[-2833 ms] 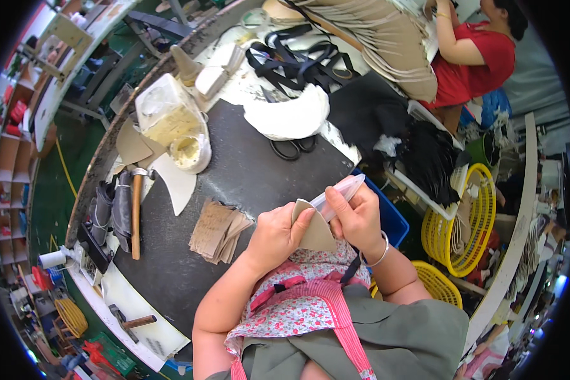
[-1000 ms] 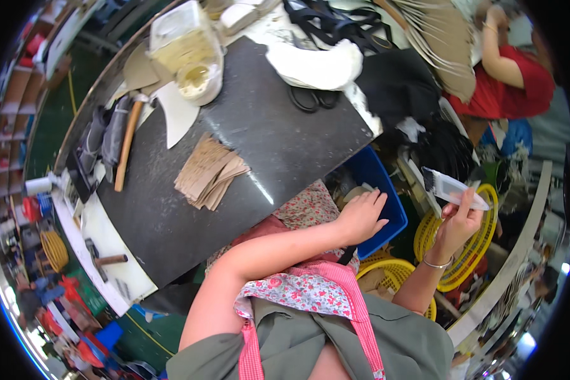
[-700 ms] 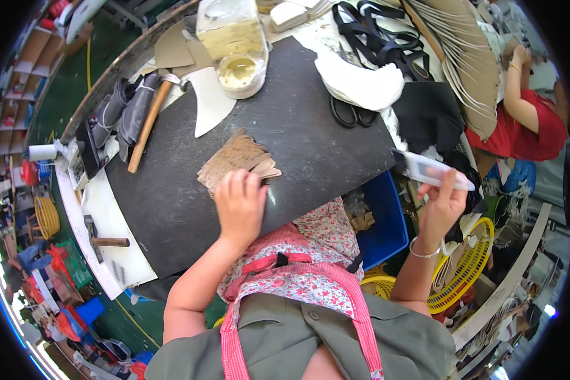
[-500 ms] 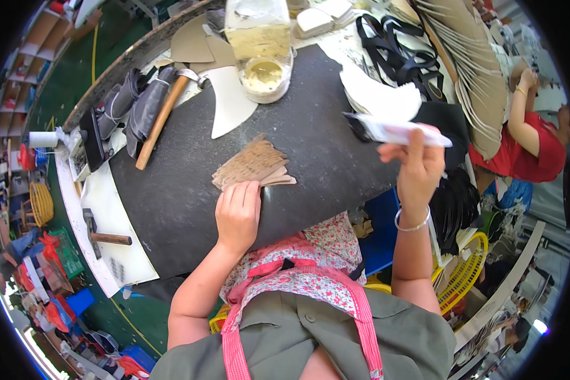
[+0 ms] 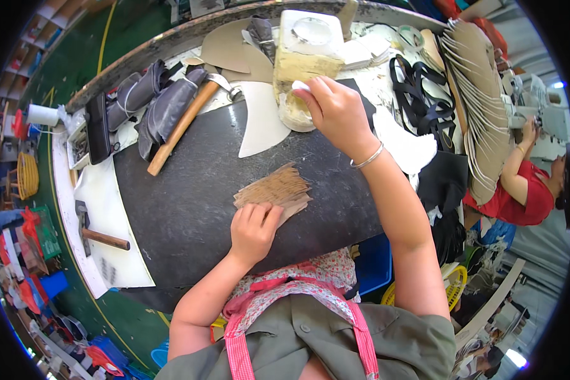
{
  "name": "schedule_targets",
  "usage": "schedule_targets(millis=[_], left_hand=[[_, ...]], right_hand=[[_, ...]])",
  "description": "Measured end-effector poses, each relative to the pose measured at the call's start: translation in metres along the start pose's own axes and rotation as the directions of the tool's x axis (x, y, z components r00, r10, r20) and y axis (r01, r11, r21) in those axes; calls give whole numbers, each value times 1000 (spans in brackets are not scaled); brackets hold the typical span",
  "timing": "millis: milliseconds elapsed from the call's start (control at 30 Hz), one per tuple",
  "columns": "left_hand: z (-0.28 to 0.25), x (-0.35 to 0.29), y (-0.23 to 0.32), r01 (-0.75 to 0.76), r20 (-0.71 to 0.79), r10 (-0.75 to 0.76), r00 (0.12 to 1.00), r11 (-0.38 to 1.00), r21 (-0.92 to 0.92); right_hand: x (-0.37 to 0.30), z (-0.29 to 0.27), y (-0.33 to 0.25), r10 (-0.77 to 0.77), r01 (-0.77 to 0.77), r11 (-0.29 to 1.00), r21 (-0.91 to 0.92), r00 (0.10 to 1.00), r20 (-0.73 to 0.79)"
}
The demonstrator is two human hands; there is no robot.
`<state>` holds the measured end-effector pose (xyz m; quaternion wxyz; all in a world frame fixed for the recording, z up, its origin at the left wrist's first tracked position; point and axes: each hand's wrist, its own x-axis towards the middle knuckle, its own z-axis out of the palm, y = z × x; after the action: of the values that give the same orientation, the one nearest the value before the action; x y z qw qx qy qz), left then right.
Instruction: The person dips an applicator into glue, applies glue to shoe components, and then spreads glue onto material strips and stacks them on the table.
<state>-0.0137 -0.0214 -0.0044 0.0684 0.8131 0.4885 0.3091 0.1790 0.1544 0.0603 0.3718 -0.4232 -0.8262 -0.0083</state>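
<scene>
Brown pieces (image 5: 272, 189) want light pressure under the left hand's (image 5: 253, 233) loosely bunched fingers; right hand (image 5: 341, 117) pinches a white handle (image 5: 300, 86).

Right arm (image 5: 406, 218) extended, fingers (image 5: 323, 93) curled.

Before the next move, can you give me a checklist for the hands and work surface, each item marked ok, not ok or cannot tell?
1. Left hand at the stack of brown pieces: ok, fingers on its near edge.
2. Stack squared up: not ok, the edges are fanned and uneven.
3. Right hand holding the pale tool: ok, one end shows past the fingers.
4. Tool's other end inside the round cup: cannot tell, the hand hides it.
5. Hammer on the white sheet apart from the stack: ok.
</scene>
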Motion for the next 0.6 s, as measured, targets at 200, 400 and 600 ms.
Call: schedule_targets(millis=[200,400,600], left_hand=[[-8,11,-15,-30,11,29,1000,997,71],[-13,1,-7,-38,20,36,999,992,117],[-16,-6,-17,19,2,-20,1000,991,131]], right_hand=[[-2,7,11,11,-3,998,-57,990,143],[-7,-26,-1,173,-177,983,-38,980,-102],[-25,-61,-18,645,-622,698,356,761,64]])
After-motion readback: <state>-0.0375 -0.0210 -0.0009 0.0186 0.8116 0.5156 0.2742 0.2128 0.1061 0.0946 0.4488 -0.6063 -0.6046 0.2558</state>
